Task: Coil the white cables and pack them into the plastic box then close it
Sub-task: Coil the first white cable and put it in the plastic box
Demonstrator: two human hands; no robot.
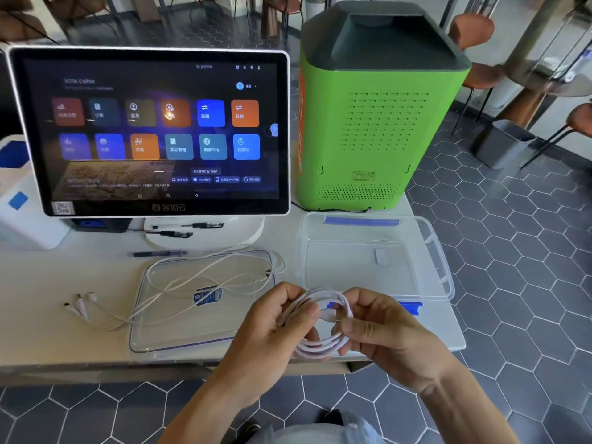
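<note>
I see both hands low in the centre of the frame, holding one coiled cable (pixel 320 328) between them above the near edge of the table (pixel 48 315). My left hand (pixel 275 328) is closed around the left side of the coil, thumb pressed on top of the loops. My right hand (pixel 378 328) pinches the right side of the coil, fingers curled around the strands.

A second cable (pixel 205 277) lies loose and uncoiled left of centre, draped across the clear lid (pixel 160 331), which rests flat on the table with a blue and white sticker on it. The loose cable's plugs (pixel 81 304) rest on the table at the left, off the lid.

The plastic box (pixel 439 251) sits open at the right of centre, just beyond my hands, with blue clips at its far and near edges. I can see only a small pale label on its bottom.

A touchscreen (pixel 153 129) fills the upper left, a green machine (pixel 378 123) stands in the upper right behind the box, and pens (pixel 160 253) lie under the screen.
</note>
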